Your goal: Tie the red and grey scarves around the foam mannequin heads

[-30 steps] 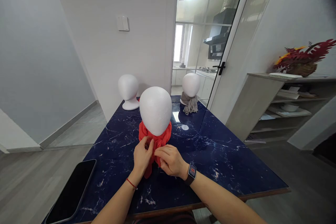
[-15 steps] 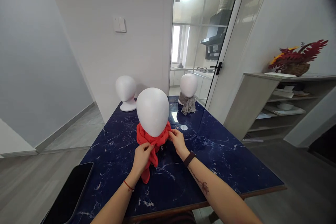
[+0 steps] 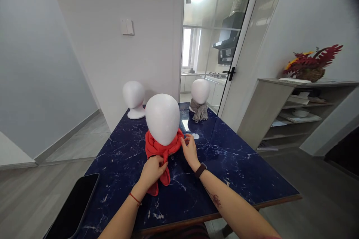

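Note:
A white mannequin head (image 3: 162, 118) stands upright near the middle of the table. Around its neck lies a red scarf (image 3: 153, 145), with its two ends hanging down in front onto the tabletop. My left hand (image 3: 153, 170) is closed on the scarf just below its front knot, and covers part of the hanging cloth. At the scarf's right side is my right hand (image 3: 190, 151), its thumb and fingers curled against the edge of the red cloth. The contact between those fingertips and the cloth is small, but the fingers look apart.
The dark blue marbled table (image 3: 224, 171) bears a phone (image 3: 73, 205) at its left edge. Behind stand a bare white mannequin head (image 3: 133, 95) at left and another (image 3: 200, 90) at right wearing a grey scarf (image 3: 200, 110). A shelf (image 3: 280, 93) with a flower basket (image 3: 312, 73) is at right.
My left hand has shifted slightly down and right onto the hanging end of the scarf. My right hand's fingers have loosened at the scarf's side. The view has turned slightly.

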`<state>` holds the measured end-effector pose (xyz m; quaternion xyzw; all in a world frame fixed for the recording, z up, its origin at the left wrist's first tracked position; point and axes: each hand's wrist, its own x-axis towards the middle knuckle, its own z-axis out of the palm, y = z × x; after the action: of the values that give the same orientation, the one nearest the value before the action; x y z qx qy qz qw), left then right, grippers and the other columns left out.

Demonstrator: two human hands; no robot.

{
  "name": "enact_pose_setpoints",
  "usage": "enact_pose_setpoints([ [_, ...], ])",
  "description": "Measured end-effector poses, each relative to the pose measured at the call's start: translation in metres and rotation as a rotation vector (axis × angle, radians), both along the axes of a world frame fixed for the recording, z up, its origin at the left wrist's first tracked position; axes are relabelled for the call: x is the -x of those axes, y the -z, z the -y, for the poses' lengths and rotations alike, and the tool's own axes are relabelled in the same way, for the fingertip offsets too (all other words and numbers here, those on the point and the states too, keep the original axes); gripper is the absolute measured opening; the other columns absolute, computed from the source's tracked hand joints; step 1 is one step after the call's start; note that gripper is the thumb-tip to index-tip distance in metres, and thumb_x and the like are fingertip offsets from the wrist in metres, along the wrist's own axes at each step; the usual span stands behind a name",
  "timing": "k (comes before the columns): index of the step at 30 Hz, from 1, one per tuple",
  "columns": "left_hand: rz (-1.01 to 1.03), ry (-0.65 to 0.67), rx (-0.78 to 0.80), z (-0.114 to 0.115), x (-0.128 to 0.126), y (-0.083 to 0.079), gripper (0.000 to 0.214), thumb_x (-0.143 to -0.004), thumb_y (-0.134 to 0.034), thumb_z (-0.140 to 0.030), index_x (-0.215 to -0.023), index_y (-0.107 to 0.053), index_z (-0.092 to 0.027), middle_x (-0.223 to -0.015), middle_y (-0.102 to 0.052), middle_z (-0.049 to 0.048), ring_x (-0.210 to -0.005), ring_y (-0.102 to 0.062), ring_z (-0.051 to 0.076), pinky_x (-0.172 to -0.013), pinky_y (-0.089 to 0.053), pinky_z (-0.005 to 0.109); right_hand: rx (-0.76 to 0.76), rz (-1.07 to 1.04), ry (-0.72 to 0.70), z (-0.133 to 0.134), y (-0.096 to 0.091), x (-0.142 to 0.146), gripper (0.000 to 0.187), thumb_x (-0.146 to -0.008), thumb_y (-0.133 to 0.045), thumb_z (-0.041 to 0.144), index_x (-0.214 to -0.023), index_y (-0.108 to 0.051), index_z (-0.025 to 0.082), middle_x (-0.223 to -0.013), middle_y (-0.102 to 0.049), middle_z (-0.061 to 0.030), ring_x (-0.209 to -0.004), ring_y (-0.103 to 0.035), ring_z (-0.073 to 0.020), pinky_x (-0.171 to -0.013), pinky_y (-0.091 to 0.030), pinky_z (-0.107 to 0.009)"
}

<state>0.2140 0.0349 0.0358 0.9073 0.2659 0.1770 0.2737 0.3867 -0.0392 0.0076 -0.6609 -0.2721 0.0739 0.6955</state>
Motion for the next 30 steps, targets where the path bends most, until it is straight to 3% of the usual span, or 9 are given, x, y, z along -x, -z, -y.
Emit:
enact_pose_setpoints([
  [3,-0.068,0.092,-0.129,0.005,0.002,-0.001,0.03,-0.078,-0.053,-0.039,-0.055,-0.054,-0.02,-0.067,-0.057,0.0033,-0.061,-0.052,0.016,-0.06,-0.034,0.026,0.075,0.268,-0.102,0.0,0.001,0.009,0.023,-0.08,-0.051,0.034,-0.095,-0.055,0.017,-0.089,-0.06,-0.0066,-0.078,-0.057,-0.0181,-0.076,-0.047,-0.034],
  [5,-0.021,0.096,-0.146,0.006,0.004,-0.004,0.036,-0.081,-0.05,-0.045,-0.055,-0.053,-0.021,-0.066,-0.055,0.0027,-0.06,-0.052,0.016,-0.061,-0.034,0.027,0.096,0.279,-0.096,0.001,0.002,0.009,0.02,-0.082,-0.048,0.033,-0.093,-0.054,0.017,-0.09,-0.06,-0.0072,-0.08,-0.057,-0.0186,-0.077,-0.047,-0.034],
  [7,0.157,-0.035,-0.11,0.002,0.006,-0.007,0.039,-0.086,-0.041,-0.046,-0.057,-0.051,-0.021,-0.065,-0.053,0.0014,-0.06,-0.05,0.016,-0.062,-0.035,0.027,0.103,0.249,0.023,0.003,0.002,0.003,0.024,-0.084,-0.045,0.034,-0.097,-0.054,0.016,-0.092,-0.059,-0.0081,-0.082,-0.057,-0.0193,-0.077,-0.047,-0.035],
  [9,0.378,-0.275,-0.044,-0.008,0.007,-0.009,0.031,-0.087,-0.038,-0.041,-0.068,-0.053,-0.021,-0.07,-0.054,0.0017,-0.067,-0.051,0.017,-0.066,-0.037,0.028,0.116,0.229,0.144,0.003,0.001,-0.006,0.03,-0.085,-0.043,0.035,-0.105,-0.053,0.015,-0.097,-0.057,-0.01,-0.083,-0.056,-0.0199,-0.079,-0.046,-0.037],
  [12,0.543,-0.504,0.129,-0.032,0.0,-0.009,0.023,-0.08,-0.05,-0.039,-0.089,-0.057,-0.019,-0.083,-0.056,0.0043,-0.081,-0.052,0.021,-0.074,-0.038,0.031,0.153,0.255,0.169,-0.003,-0.001,-0.017,0.037,-0.086,-0.04,0.035,-0.112,-0.054,0.013,-0.106,-0.056,-0.0135,-0.089,-0.056,-0.0215,-0.086,-0.044,-0.04],
  [16,0.585,-0.508,0.439,-0.055,-0.016,-0.003,0.028,-0.071,-0.059,-0.045,-0.074,-0.058,-0.018,-0.07,-0.056,0.0012,-0.073,-0.052,0.02,-0.073,-0.039,0.034,0.165,0.331,0.065,-0.021,0.0,-0.012,0.036,-0.088,-0.039,0.037,-0.101,-0.064,0.015,-0.096,-0.06,-0.0119,-0.092,-0.055,-0.023,-0.089,-0.043,-0.041],
  [20,0.665,-0.527,0.61,-0.057,-0.031,0.005,0.03,-0.067,-0.063,-0.044,-0.062,-0.052,-0.017,-0.054,-0.05,-0.0029,-0.06,-0.051,0.016,-0.063,-0.042,0.031,0.146,0.342,0.067,-0.034,0.006,0.0,0.034,-0.088,-0.041,0.038,-0.094,-0.067,0.017,-0.084,-0.061,-0.0101,-0.082,-0.056,-0.0223,-0.081,-0.045,-0.038],
  [25,0.848,-0.494,0.846,-0.046,-0.043,0.012,0.025,-0.071,-0.058,-0.042,-0.074,-0.05,-0.019,-0.07,-0.061,0.0024,-0.066,-0.061,0.015,-0.064,-0.048,0.029,0.13,0.301,0.105,-0.037,0.012,0.002,0.031,-0.084,-0.046,0.033,-0.1,-0.064,0.014,-0.094,-0.065,-0.0137,-0.089,-0.058,-0.0242,-0.083,-0.045,-0.04],
  [30,0.902,-0.54,0.946,-0.031,-0.038,0.01,0.031,-0.074,-0.058,-0.047,-0.086,-0.048,-0.02,-0.081,-0.061,0.0027,-0.07,-0.061,0.013,-0.069,-0.05,0.029,0.143,0.133,0.093,-0.029,0.009,0.005,0.035,-0.084,-0.046,0.039,-0.105,-0.06,0.014,-0.106,-0.064,-0.014,-0.098,-0.059,-0.0244,-0.089,-0.044,-0.04],
])
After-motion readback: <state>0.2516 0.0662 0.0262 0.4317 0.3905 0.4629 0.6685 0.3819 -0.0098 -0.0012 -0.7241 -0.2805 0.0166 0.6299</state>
